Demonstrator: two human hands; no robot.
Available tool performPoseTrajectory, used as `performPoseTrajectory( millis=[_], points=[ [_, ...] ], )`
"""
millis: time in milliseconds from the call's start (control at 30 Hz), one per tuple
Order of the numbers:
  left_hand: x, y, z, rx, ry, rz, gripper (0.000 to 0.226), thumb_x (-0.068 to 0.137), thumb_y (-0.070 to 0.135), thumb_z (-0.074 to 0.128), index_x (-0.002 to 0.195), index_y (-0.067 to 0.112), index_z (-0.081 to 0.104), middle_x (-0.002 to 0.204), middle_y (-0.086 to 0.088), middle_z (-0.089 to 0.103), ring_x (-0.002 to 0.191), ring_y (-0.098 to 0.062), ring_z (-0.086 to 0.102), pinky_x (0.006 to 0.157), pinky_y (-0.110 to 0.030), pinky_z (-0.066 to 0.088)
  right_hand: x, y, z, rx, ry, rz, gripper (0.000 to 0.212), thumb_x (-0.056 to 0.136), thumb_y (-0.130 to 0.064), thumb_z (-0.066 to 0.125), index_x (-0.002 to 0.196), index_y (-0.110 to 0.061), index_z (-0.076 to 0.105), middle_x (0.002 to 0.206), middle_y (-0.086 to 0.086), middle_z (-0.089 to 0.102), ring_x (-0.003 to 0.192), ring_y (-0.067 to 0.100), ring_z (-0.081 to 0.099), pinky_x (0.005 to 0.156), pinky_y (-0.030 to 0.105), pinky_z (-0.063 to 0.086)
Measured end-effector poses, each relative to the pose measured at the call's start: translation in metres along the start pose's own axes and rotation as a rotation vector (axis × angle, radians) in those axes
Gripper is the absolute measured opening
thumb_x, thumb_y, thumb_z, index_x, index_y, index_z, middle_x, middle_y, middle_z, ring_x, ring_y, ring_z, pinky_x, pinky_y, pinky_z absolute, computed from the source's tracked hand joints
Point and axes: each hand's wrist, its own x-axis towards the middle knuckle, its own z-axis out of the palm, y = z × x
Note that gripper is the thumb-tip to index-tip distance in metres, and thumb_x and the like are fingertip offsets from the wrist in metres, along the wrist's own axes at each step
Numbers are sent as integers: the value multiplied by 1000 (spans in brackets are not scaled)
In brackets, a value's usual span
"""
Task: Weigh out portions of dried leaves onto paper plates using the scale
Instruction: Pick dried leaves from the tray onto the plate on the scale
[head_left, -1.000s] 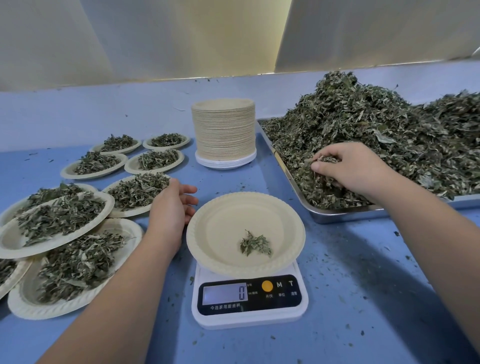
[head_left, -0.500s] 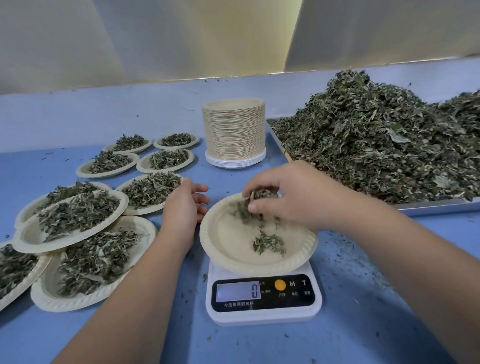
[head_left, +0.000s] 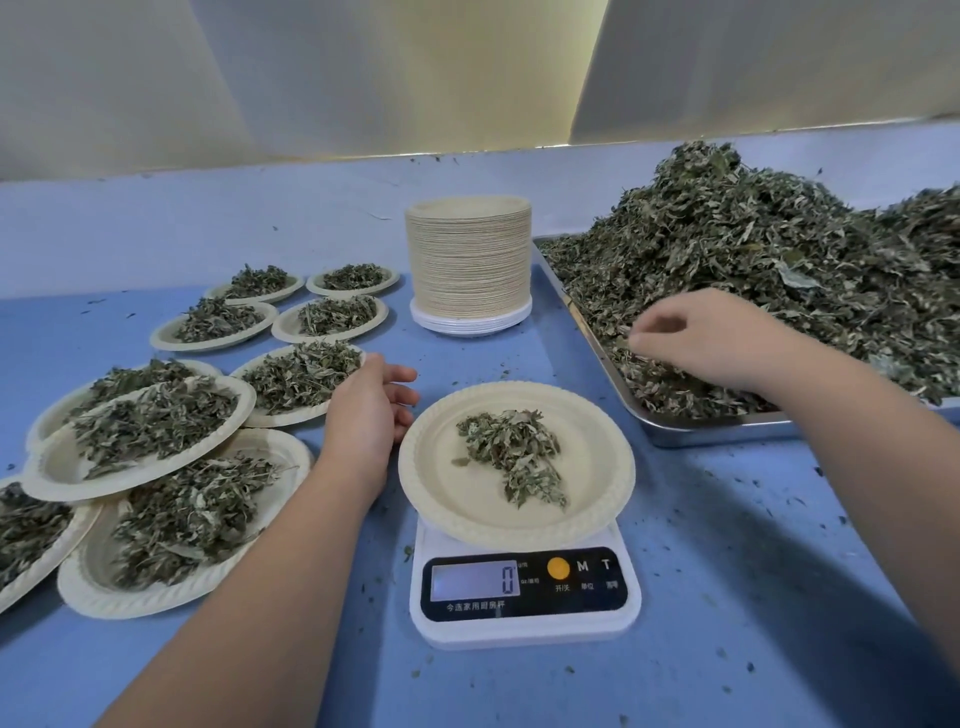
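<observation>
1. Filled plates (head_left: 140, 436) overlapped at far left; a nudge could tip one and spill a weighed portion.
2. Left hand (head_left: 369, 410): grip slack, holding nothing, just beside the paper plate (head_left: 441, 499) on the scale (head_left: 524, 597). Touching the rim would skew the reading.
3. Dried leaves (head_left: 511, 452) lay on that plate, yet the display read 0. Probably lag or too light a load, so overfill was a risk.
4. Right hand (head_left: 711, 338) was over the leaf pile (head_left: 753, 249) in the tray (head_left: 701, 431), blurred; grip state could not be told. A loose grab would scatter bits on the table (head_left: 753, 571).
</observation>
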Motion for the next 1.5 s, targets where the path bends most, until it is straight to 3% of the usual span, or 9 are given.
performPoseTrajectory(
  millis=[167,333,467,600,767,867,1100,1367,1500],
  points=[
    [2,-1,0,18,-3,6,45,102,39,35,88,10,65,68,-4,57,48,-14,44,51,-30,36,1,24,-1,-154,-259,224,30,83,-51,63,99,-27,68,99,3,66,80,21,62,64,30,54],
    [2,-2,0,20,-6,5,46,102,40,35,87,10,66,67,-3,57,47,-14,45,53,-32,37,0,18,9,-166,-301,162,45,81,-51,67,117,-25,64,102,-3,62,86,15,55,75,27,42],
    [3,-3,-1,21,-13,5,45,102,40,35,88,11,66,68,-4,58,50,-15,46,55,-34,38,-2,12,11,-173,-350,81,58,82,-36,69,137,-31,50,129,-1,58,103,19,58,90,28,45],
    [5,-4,-2,15,-11,3,46,101,41,35,86,11,67,66,-3,58,48,-16,46,55,-34,38,2,12,17,-197,-378,56,61,85,-22,66,140,-37,44,130,1,59,66,12,58,55,18,45],
    [5,-5,-2,17,-18,10,46,100,42,36,88,10,67,66,-3,58,50,-17,47,57,-35,38,5,17,21,-176,-354,22,48,82,-15,66,123,-40,62,98,-10,71,56,11,54,52,18,43],
    [5,-6,-2,29,-18,18,45,100,42,36,89,10,67,68,-3,58,51,-17,47,58,-36,39,5,17,22,-192,-318,-11,36,79,-15,71,108,-35,71,74,-28,58,57,-2,50,45,9,36],
    [3,-3,-1,29,-23,21,46,102,41,34,89,9,65,69,-6,57,52,-18,46,58,-36,38,5,16,22,-227,-298,-18,23,72,-10,67,67,-33,66,61,-14,57,55,6,48,48,21,37],
    [2,-2,0,24,-19,14,46,102,40,34,90,9,65,68,-4,57,52,-17,45,56,-35,37,3,17,16,-88,-151,-31,20,70,-10,72,68,-30,72,41,-25,53,39,-8,48,36,8,32],
    [1,-3,-1,17,-21,17,46,102,41,35,89,9,65,67,-4,57,51,-17,46,56,-35,37,2,19,7,42,-12,-29,12,68,-22,80,69,-31,73,48,-12,57,33,2,41,32,11,27]
  ],
)
